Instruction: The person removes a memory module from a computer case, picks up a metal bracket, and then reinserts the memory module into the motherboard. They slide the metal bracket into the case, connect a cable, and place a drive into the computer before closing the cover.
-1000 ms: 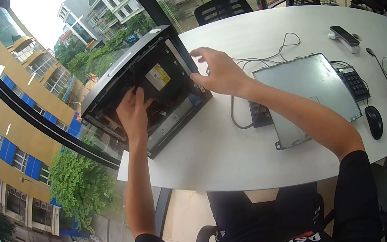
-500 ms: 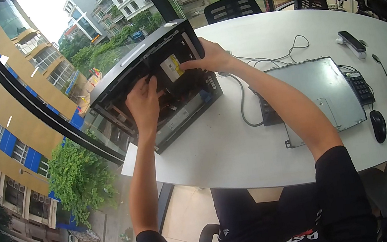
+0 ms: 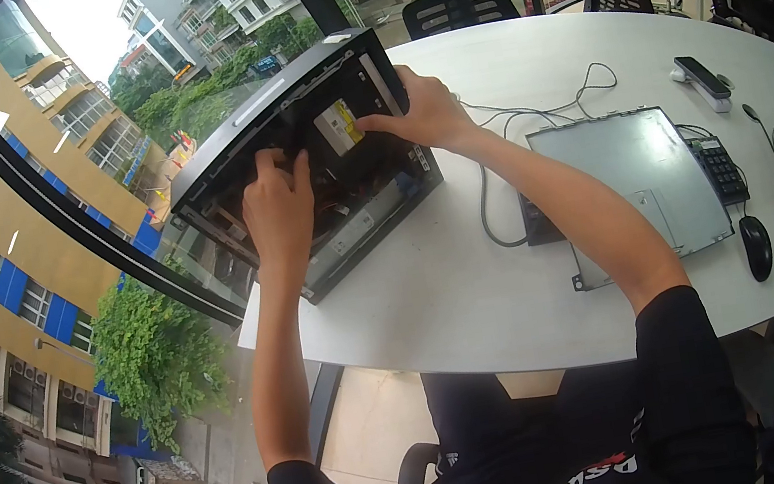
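Observation:
An open desktop computer case (image 3: 346, 238) stands tilted on the table's left end, its bare inside facing me. Reaching into the upper left of the case is my left hand (image 3: 278, 204). Its thumb and forefinger are apart, and I see nothing held between them; the other fingertips are partly hidden. My right hand (image 3: 428, 114) grips the case's right edge, thumb pointing inward beside a silver drive with a yellow label (image 3: 339, 128). Dark parts and wires inside the case are too shadowed to make out.
On the white table (image 3: 418, 308), a metal side panel (image 3: 619, 175) lies over a black keyboard (image 3: 722, 172). A mouse (image 3: 758, 248), loose cables (image 3: 549, 115) and a dark handheld device (image 3: 703, 78) lie around it. A window borders the left; an office chair (image 3: 461, 7) stands behind.
The left hand has shifted slightly left and its thumb and forefinger have spread apart. My right hand keeps its grip on the case edge; the view has shifted slightly.

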Demonstrator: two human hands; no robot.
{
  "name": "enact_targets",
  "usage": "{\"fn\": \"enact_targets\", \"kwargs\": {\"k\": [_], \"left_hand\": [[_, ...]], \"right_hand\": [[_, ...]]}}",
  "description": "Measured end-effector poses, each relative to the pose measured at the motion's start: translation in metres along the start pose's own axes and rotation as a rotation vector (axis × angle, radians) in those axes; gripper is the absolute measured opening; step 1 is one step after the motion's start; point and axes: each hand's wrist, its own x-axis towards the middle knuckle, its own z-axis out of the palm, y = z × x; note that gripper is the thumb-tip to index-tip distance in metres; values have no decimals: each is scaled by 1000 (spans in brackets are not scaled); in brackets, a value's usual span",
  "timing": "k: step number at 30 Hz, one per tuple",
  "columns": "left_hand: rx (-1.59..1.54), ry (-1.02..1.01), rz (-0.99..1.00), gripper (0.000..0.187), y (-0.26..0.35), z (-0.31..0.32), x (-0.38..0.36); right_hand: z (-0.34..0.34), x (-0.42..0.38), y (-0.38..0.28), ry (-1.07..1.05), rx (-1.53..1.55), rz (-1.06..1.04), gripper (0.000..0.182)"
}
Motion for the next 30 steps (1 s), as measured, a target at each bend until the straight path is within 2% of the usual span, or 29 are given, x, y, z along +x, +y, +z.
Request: {"fn": "enact_targets", "kwargs": {"k": [6,9,15,18,21,24,27,30], "left_hand": [[-103,-2,79,31,-14,8,2],[-145,23,30,24,-14,14,0],[5,81,126,23,-11,12,0],[140,42,68,28,16,-5,-12],[305,205,406,49,18,-7,-18],[348,339,664,76,42,-13,2],[409,300,694,95,47,-3,38],[524,244,677,101,42,7,70]], "right_hand": [[10,0,10,52,20,-4,90],[13,5,16,53,18,-5,94],[16,13,26,5,98,-29,92],[15,12,27,25,69,-77,84],[19,9,27,80,24,-116,78],[20,7,30,79,23,-143,76],[22,8,31,86,47,-163,76],[22,9,33,128,97,-179,77]]}}
